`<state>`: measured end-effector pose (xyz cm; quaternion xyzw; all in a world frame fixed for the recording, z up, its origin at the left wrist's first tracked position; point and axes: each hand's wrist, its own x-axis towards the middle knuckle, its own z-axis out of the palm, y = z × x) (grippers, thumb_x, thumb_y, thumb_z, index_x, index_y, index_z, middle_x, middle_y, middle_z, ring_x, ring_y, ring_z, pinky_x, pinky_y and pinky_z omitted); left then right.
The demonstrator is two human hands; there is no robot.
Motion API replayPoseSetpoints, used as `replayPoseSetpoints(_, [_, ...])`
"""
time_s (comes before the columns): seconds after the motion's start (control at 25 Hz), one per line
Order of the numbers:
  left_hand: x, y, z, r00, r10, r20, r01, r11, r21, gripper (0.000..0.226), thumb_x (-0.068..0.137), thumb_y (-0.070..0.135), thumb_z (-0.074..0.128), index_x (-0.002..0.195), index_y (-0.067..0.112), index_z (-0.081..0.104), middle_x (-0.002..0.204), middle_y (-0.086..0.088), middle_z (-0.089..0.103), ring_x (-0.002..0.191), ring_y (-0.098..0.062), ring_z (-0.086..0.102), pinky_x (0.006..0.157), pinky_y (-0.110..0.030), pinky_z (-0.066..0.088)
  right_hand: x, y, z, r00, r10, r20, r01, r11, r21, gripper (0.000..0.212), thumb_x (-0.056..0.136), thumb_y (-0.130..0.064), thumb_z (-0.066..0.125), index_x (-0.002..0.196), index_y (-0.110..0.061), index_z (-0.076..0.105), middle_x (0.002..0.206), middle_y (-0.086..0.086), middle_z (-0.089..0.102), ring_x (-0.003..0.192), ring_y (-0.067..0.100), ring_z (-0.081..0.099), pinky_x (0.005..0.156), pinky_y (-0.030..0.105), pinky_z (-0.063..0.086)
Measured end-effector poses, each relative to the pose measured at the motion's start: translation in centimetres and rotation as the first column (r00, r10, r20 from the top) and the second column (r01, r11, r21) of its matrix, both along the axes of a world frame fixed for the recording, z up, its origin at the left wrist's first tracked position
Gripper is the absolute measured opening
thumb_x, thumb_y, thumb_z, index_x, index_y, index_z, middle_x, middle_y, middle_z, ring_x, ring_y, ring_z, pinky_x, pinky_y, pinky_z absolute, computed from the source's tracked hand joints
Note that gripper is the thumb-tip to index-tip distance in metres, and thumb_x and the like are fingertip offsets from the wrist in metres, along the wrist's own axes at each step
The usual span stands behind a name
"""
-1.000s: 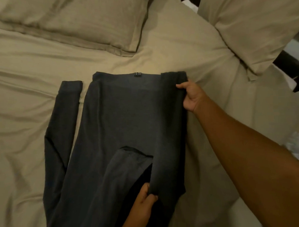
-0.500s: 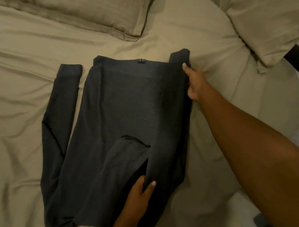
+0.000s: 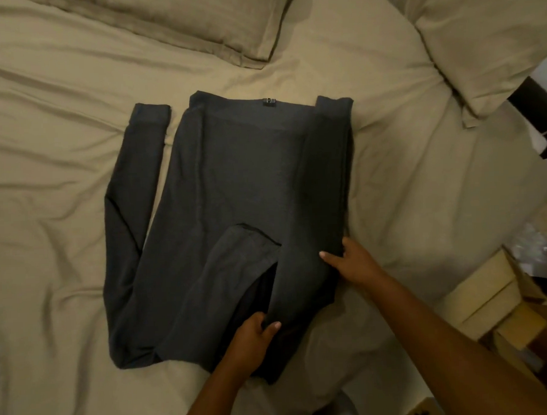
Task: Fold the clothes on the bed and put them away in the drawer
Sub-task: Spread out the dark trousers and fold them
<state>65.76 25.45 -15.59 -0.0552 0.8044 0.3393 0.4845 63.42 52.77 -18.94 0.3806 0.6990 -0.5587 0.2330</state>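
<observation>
Wrinkled tan bed (image 3: 74,122), boxes (image 3: 489,295) perhaps past its right edge; left hand (image 3: 250,343) pinches the dark top (image 3: 249,177), right hand (image 3: 354,263) grips its side.

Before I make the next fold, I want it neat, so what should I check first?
1. Right side of the dark grey top folded over the body: ok.
2. Its left sleeve folded in: not ok, it lies out on the sheet beside the body.
3. The left hand pinching the near edge: ok.
4. The right hand holding the right folded edge: ok.
5. The sheet smooth underneath: not ok, creased.
6. The drawer open: cannot tell, out of view.
</observation>
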Motion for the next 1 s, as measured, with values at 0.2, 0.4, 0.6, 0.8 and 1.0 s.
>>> replayPoseSetpoints(0.2, [1.8, -0.1, 1.2, 0.991, -0.107, -0.082, 0.103, 0.993, -0.060, 0.036, 0.099, 0.037, 0.059, 0.073, 0.021, 0.041, 0.064, 0.004, 0.048, 0.058, -0.002, 0.046, 0.049, -0.014, 0.034, 2.1, -0.9, 0.6, 0.999, -0.009, -0.048, 0.017, 0.987, 0.161, 0.099, 0.059, -0.077, 0.078, 0.130, -0.013, 0.052, 0.130, 0.013, 0.065, 0.118, 0.029, 0.064, 0.103, 0.046, 0.051])
replayPoseSetpoints(0.4, [3.7, -1.0, 3.7, 0.973, 0.030, -0.228, -0.048, 0.996, -0.071, 0.023, 0.101, 0.032, 0.057, 0.085, 0.016, 0.051, 0.066, 0.002, 0.055, 0.061, -0.008, 0.052, 0.062, -0.031, 0.046, -0.1, -4.1, 6.3, 0.980, 0.175, 0.094, -0.191, 0.704, 0.684, 0.076, 0.085, -0.049, 0.074, 0.140, -0.004, 0.045, 0.138, 0.023, 0.050, 0.121, 0.043, 0.053, 0.100, 0.047, 0.047])
replayPoseSetpoints(0.6, [1.4, -9.1, 4.2, 0.560, 0.432, -0.707, -0.673, 0.735, -0.085, 0.024, 0.091, 0.022, 0.069, 0.105, 0.005, 0.060, 0.103, -0.017, 0.061, 0.097, -0.035, 0.058, 0.087, -0.041, 0.044, -4.4, -15.7, 6.8, 0.541, 0.827, -0.150, -0.409, 0.415, 0.813, 0.076, 0.083, -0.048, 0.074, 0.147, -0.017, 0.048, 0.153, 0.021, 0.042, 0.136, 0.041, 0.043, 0.110, 0.050, 0.042])
replayPoseSetpoints(0.8, [-3.4, -18.1, 1.4, 0.494, 0.717, -0.491, -0.863, 0.334, -0.380, 0.056, 0.098, 0.046, 0.056, 0.125, -0.004, 0.059, 0.127, -0.029, 0.057, 0.119, -0.047, 0.052, 0.100, -0.049, 0.042, -8.8, -24.1, 5.2, 0.066, 0.972, 0.227, -0.824, -0.075, 0.562, 0.081, 0.096, -0.055, 0.055, 0.159, -0.044, 0.006, 0.170, 0.001, -0.002, 0.154, 0.035, 0.002, 0.120, 0.062, 0.012])
replayPoseSetpoints(1.0, [-5.1, -20.1, 0.5, 0.208, 0.952, -0.225, -0.978, 0.206, -0.032, 0.028, 0.093, 0.028, 0.068, 0.100, 0.001, 0.065, 0.098, -0.015, 0.069, 0.095, -0.032, 0.067, 0.086, -0.040, 0.056, -10.2, -25.8, 4.5, -0.038, 0.912, 0.408, -0.894, -0.214, 0.395, 0.084, 0.094, -0.066, 0.049, 0.158, -0.046, -0.001, 0.169, 0.003, -0.007, 0.152, 0.043, -0.002, 0.115, 0.073, 0.007])
